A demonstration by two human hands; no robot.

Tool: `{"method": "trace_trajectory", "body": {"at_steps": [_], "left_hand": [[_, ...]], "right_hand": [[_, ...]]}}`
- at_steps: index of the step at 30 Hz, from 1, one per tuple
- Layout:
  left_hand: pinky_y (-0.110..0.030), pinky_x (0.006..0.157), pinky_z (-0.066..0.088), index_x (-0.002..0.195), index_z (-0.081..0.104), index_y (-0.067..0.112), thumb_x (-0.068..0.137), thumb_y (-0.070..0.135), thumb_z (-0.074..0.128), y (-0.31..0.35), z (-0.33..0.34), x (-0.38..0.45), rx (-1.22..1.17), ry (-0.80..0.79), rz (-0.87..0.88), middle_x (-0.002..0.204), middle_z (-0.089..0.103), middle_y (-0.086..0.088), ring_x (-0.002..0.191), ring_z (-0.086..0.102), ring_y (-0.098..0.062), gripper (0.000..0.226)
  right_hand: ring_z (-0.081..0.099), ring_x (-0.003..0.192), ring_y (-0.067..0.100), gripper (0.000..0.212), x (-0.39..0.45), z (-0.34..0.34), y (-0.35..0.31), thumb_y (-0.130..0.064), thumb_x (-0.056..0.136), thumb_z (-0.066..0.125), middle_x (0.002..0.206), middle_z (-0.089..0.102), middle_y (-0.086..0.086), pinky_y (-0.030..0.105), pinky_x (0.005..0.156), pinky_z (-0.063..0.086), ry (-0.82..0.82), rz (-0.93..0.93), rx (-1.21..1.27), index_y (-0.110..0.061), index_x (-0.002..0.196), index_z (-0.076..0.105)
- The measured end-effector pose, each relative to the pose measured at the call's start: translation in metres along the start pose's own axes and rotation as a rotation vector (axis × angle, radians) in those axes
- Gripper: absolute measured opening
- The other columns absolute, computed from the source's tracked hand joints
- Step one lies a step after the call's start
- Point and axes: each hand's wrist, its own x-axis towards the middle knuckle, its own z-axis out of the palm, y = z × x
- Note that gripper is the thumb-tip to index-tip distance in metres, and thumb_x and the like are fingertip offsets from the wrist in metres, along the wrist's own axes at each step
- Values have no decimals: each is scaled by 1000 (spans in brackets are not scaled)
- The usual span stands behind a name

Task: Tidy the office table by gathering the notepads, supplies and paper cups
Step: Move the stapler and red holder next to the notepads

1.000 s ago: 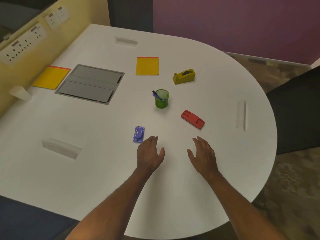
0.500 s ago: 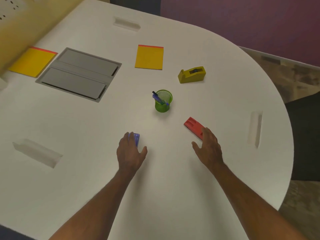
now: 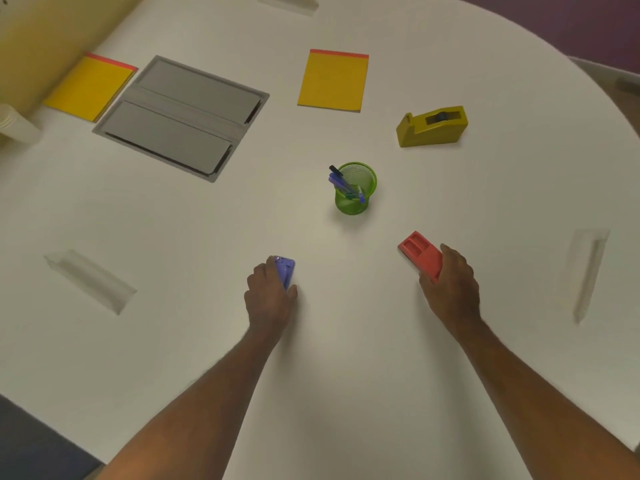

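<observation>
My left hand (image 3: 270, 296) grips a small purple stapler (image 3: 286, 270) lying on the white table (image 3: 173, 220). My right hand (image 3: 452, 284) grips the near end of a red stapler (image 3: 417, 252), also on the table. Beyond them stands a green mesh pen cup (image 3: 356, 195) with several pens. A yellow tape dispenser (image 3: 431, 126) sits at the right. One yellow notepad (image 3: 332, 81) lies at the back centre, another yellow notepad (image 3: 90, 86) at the far left. A stack of paper cups (image 3: 15, 123) lies at the left edge.
A grey cable hatch (image 3: 180, 116) is set into the tabletop between the notepads. Recessed slots (image 3: 90, 280) (image 3: 587, 271) lie left and right. A yellow wall panel (image 3: 45, 29) borders the far left. The table's rounded edge curves along the right.
Both hands moved forward from hovering open over the table. The left hand closed round the purple stapler and the right hand round the red one. The view came closer.
</observation>
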Motion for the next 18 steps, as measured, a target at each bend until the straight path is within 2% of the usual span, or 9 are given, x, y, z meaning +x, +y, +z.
{"method": "trace_trajectory", "body": {"at_steps": [2,7,10,14,18], "left_hand": [[-45,88,49,143,39,14,86,23,66,1,0,2,-2,6,-35,128,50,-7,116,49,-30,63],[-41,80,49,132,48,12,90,23,65,-2,2,4,15,28,-89,124,51,-7,113,48,-28,47],[-39,77,49,126,53,11,87,14,65,-5,6,7,-81,54,-87,122,52,-7,111,48,-29,41],[-34,64,40,98,59,6,85,12,64,-9,3,13,-234,67,-132,103,60,-12,100,56,-35,16],[-35,62,40,86,51,13,81,19,64,-12,-6,4,-343,38,-185,93,55,-3,92,56,-32,15]], "right_hand": [[52,123,39,67,3,4,1,-25,89,69,141,53,15,50,100,46,0,-5,-18,-10,148,41],[51,118,43,62,6,10,4,-19,91,68,134,54,19,53,96,46,7,-13,-52,-9,146,42],[50,117,43,58,7,10,3,-17,89,69,131,55,19,54,95,47,9,-5,-26,-11,143,45],[50,117,41,56,-1,7,-3,-17,89,67,131,55,17,54,96,47,25,-4,32,-13,141,46],[51,118,41,58,-22,9,-18,-18,90,68,131,55,16,55,95,47,37,-43,74,-13,143,45]]}}
